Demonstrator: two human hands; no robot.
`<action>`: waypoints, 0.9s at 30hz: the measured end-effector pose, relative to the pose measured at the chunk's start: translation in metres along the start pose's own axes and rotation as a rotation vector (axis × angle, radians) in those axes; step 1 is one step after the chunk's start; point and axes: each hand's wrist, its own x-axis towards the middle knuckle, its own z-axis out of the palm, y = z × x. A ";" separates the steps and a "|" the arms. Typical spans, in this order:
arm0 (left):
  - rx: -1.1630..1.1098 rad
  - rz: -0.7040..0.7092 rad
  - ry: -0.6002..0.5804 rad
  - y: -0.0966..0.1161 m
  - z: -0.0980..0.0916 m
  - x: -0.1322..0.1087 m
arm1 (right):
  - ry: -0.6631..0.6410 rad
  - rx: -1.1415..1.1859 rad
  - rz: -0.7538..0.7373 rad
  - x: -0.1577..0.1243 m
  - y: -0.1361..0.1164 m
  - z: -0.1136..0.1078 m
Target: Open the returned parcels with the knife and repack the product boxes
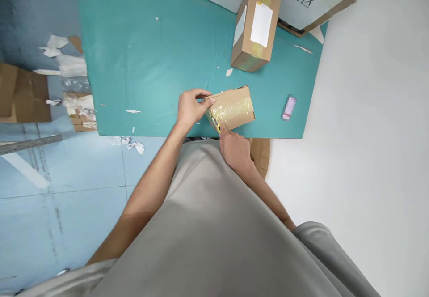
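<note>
A small cardboard box (233,104) with shiny clear tape along its top lies near the front edge of the green table, turned slightly. My left hand (192,107) grips its left end, thumb on top and fingers at the far corner. At the near left corner, my right hand (234,147) is closed around a box cutter (219,128), of which only a yellow and black bit shows. The cutter's tip is at the taped left end; whether the blade has gone in, I cannot tell.
On the green table (150,64), a taller taped carton (256,28) with white labels stands behind the small box. Further back is a bin (308,2) with a handwritten sign. A blurred pink item (288,108) lies right. Open cartons (25,93) and paper scraps litter the left floor.
</note>
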 end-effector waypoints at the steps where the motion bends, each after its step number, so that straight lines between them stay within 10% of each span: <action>1: -0.002 -0.005 0.000 0.002 0.000 -0.004 | -0.012 -0.009 0.003 -0.001 0.001 -0.001; 10: -0.041 -0.011 0.039 -0.006 0.001 -0.017 | 0.010 0.014 -0.088 0.013 0.008 0.003; 17: -0.170 0.018 -0.151 -0.018 0.001 -0.023 | 0.070 0.132 -0.179 0.006 0.041 -0.003; 23: -0.018 -0.051 -0.003 -0.010 -0.006 -0.047 | 0.376 0.394 -0.033 0.010 0.104 0.011; 27: 0.107 0.026 -0.104 -0.005 -0.013 -0.074 | 0.551 0.543 0.114 0.054 0.139 0.029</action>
